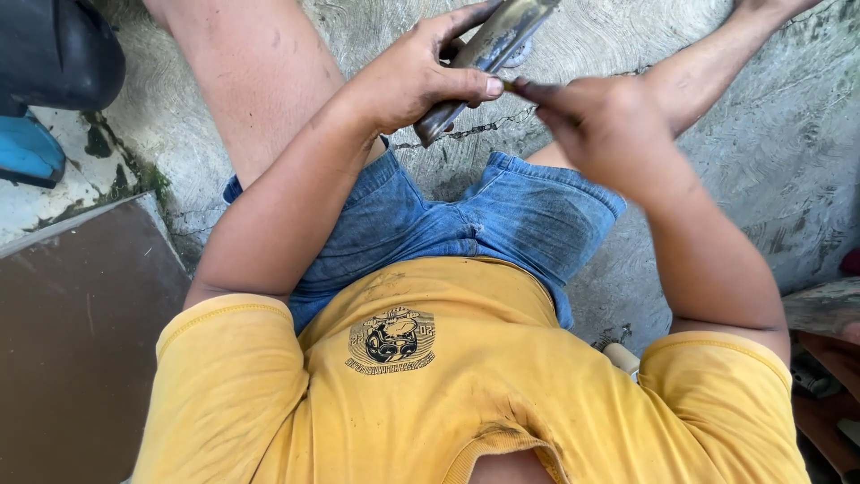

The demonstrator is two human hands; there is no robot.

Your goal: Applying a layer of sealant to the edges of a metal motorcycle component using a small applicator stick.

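person seated on concrete floor (788, 134), legs apart. left hand (408, 76) wrapped round a worn metal bar (488, 49), thumb pressed on its side, bar held above the lap. right hand (605, 125) pinched on a thin tool (512, 86), tip touching bar beside the thumb. work looks mid-way; bar remains dirty, finish not visible.

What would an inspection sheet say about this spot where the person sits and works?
Surface: rough grey concrete floor, stained.
Job's things: long metal piece, worn and shiny; thin tool at its side, mostly hidden.
Clutter: small chain on the floor under the piece.
Hands: left hand wraps the metal piece; right hand pinches the thin tool against it.
Cables: nothing seen.
Surroundings: brown board at left, blue object, black rounded object.
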